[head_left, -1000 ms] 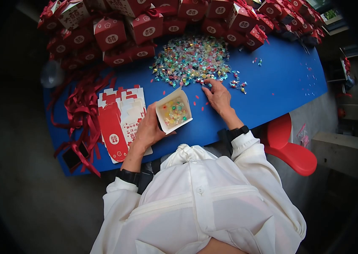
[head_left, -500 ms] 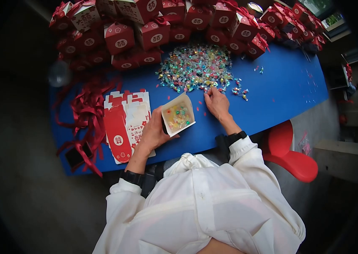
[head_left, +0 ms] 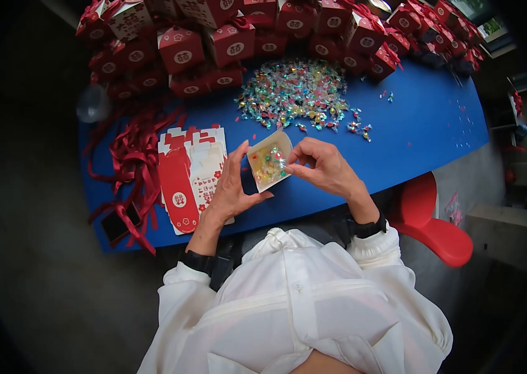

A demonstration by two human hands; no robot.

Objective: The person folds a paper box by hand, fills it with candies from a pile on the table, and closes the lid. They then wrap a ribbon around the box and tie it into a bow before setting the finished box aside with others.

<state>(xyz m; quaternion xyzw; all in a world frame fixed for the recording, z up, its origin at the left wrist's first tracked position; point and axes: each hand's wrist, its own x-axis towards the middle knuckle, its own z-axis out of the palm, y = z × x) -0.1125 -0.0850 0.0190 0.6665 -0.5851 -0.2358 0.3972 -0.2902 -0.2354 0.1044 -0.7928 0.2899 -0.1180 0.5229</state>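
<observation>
My left hand cups an open-topped paper box, fingers along its left wall and thumb near the bottom corner. Wrapped candies in yellow, green and clear lie inside the box. Over the box's right rim, my right hand is closed in a pinch on a shiny wrapped candy, partly hidden by the fingertips. Beyond the box is a big heap of wrapped candies in clear, teal, red and gold wrappers. Left of my left hand lie flat, unfolded red and white boxes.
Finished red boxes with ribbons are stacked along the back of the blue table. Loose dark red ribbons lie at the left around a dark square object. A red chair stands at the right front edge.
My right hand has moved from the near edge of the candy heap back to the box, now with a candy in its pinch. My left hand has loosened its wrap around the box.
</observation>
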